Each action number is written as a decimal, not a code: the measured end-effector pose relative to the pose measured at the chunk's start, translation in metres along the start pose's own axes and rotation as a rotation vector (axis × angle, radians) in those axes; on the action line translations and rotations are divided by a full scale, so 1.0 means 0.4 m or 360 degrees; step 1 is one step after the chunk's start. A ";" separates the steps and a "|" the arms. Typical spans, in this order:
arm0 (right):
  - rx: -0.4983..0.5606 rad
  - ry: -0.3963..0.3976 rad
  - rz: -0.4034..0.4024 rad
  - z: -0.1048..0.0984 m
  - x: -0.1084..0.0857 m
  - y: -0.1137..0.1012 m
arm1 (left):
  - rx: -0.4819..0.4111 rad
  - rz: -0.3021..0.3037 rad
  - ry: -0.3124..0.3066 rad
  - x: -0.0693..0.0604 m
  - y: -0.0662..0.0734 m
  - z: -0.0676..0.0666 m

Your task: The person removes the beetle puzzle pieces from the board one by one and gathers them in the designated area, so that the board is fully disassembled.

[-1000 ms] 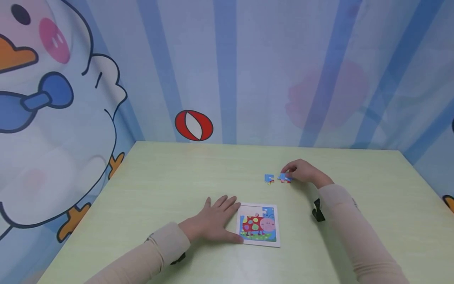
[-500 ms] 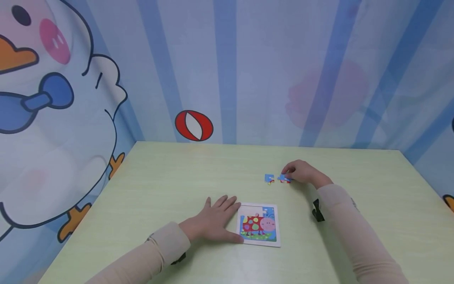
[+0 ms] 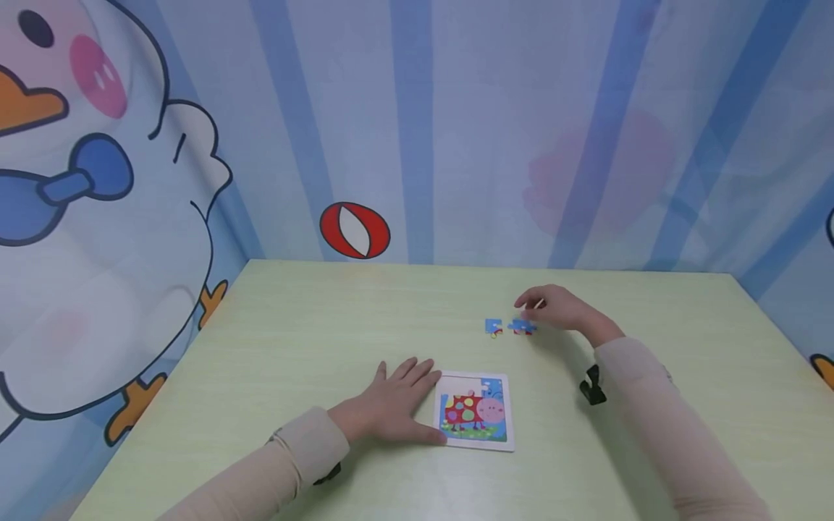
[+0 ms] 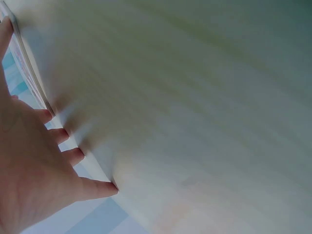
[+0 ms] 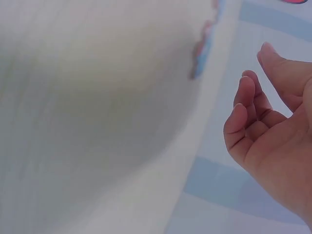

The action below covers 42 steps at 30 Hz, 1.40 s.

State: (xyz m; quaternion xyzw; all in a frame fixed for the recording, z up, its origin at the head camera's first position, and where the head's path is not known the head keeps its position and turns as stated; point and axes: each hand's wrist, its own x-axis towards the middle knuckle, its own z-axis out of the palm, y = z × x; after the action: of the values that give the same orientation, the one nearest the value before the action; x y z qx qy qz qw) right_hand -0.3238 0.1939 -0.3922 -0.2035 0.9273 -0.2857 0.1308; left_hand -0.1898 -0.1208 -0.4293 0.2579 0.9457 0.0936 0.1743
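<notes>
A puzzle board (image 3: 461, 385) with a white rim lies on the table, its picture a pink pig face and a red spotted body. A patch at its upper left shows bare backing. My left hand (image 3: 394, 412) rests with spread fingers at the board's left side, thumb and index finger touching the edge. Farther back lie two blue puzzle pieces, a left piece (image 3: 493, 326) and a right piece (image 3: 523, 327). Just above the right piece hovers my right hand (image 3: 562, 307), fingers loosely bent and nothing between them. In the right wrist view, thumb and fingers (image 5: 236, 124) stand apart.
The pale yellow-green table (image 3: 339, 311) reaches back to a blue striped backdrop (image 3: 476, 130). A cartoon duck (image 3: 104, 289) is printed on the cloth at the left. Black straps (image 3: 591, 387) hang beneath both wrists.
My right hand has let go of the right puzzle piece and risen slightly off it; the piece now lies flat, turned a little. My left hand and the board stay in place.
</notes>
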 end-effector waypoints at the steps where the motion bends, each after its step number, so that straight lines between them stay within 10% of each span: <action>1: 0.0005 -0.0003 -0.0020 -0.003 -0.004 -0.006 | -0.0002 0.0002 0.0001 -0.001 0.001 -0.001; 14: 0.0042 -0.0013 -0.0257 -0.025 -0.085 -0.100 | -0.0010 0.0000 0.0010 0.000 -0.002 -0.006; 42: 0.0097 -0.0303 -0.0364 0.136 -0.124 -0.132 | 0.0000 -0.0004 0.0010 0.009 -0.004 0.008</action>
State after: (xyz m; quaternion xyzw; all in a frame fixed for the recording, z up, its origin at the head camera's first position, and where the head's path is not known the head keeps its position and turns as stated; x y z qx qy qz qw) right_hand -0.2447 0.1506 -0.3991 -0.3300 0.8723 -0.3061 0.1909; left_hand -0.1923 -0.1201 -0.4335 0.2563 0.9466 0.0941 0.1715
